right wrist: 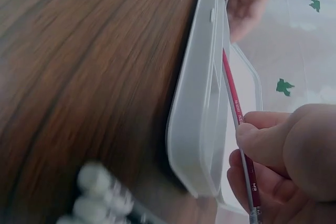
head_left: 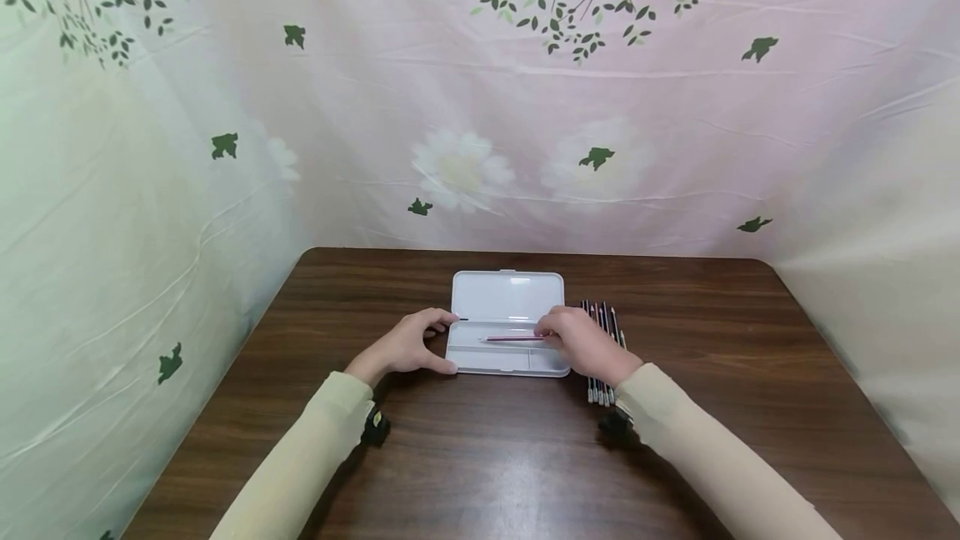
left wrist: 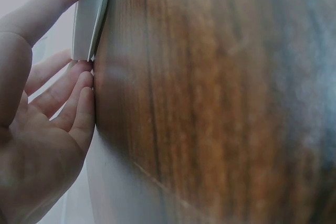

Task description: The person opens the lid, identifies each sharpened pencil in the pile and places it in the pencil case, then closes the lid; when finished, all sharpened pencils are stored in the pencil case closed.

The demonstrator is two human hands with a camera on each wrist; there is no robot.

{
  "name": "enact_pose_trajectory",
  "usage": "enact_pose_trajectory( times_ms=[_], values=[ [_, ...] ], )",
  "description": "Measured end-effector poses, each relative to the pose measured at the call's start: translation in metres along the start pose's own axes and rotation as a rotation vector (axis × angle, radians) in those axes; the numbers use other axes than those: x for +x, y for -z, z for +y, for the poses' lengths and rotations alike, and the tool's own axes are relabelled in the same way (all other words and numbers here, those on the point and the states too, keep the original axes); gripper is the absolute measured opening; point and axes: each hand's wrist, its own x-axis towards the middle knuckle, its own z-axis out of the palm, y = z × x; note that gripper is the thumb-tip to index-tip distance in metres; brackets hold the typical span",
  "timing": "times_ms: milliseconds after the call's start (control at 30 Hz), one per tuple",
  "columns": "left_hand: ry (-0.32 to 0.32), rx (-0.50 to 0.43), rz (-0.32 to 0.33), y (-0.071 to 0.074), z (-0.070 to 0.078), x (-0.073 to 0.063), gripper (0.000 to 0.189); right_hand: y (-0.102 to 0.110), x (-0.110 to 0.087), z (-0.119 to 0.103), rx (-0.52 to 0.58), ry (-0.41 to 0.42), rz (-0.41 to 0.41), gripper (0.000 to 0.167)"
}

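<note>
An open white pencil case (head_left: 468,362) lies on the table with its lid (head_left: 507,296) folded back. My left hand (head_left: 407,344) holds the case's left end, thumb at the front corner and fingers along the side. Between thumb and fingers, my right hand (head_left: 581,338) pinches a dark red pencil (right wrist: 231,85) over the right part of the case. In the head view the pencil lies nearly level, its tip to the left, above the long back compartment. Whether it touches the case floor I cannot tell.
Right of the case, partly under my right forearm, lies a row of several dark pencils (head_left: 602,392), their eraser ends toward me. The brown wooden table (head_left: 480,457) meets a printed cloth backdrop (head_left: 360,148) at the back and sides.
</note>
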Motion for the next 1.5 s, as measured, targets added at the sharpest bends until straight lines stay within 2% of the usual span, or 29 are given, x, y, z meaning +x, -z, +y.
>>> enact_pose_trajectory(
  times_ms=[167, 300, 433, 867, 1167, 1500],
  values=[
    [-0.005, -0.003, 0.0, 0.0, -0.001, -0.001, 0.081, -0.01, 0.01, -0.005, 0.036, 0.01, -0.011, 0.015],
    [-0.009, -0.004, 0.001, 0.0, -0.002, -0.001, 0.081, -0.018, 0.017, -0.008, 0.017, 0.033, -0.014, 0.017],
    [-0.015, -0.008, 0.003, 0.0, -0.001, -0.001, 0.081, -0.024, 0.022, -0.009, 0.012, 0.019, -0.031, 0.018],
    [-0.013, -0.007, 0.0, 0.002, 0.0, 0.0, 0.081, -0.024, 0.026, -0.008, 0.032, 0.016, -0.062, 0.016],
    [-0.019, -0.008, -0.006, 0.002, 0.003, 0.0, 0.081, -0.004, 0.01, 0.002, 0.062, 0.041, -0.01, 0.014],
    [-0.01, 0.005, -0.011, 0.001, 0.001, -0.001, 0.081, 0.025, -0.032, 0.03, -0.017, -0.047, 0.085, 0.016]
  ],
)
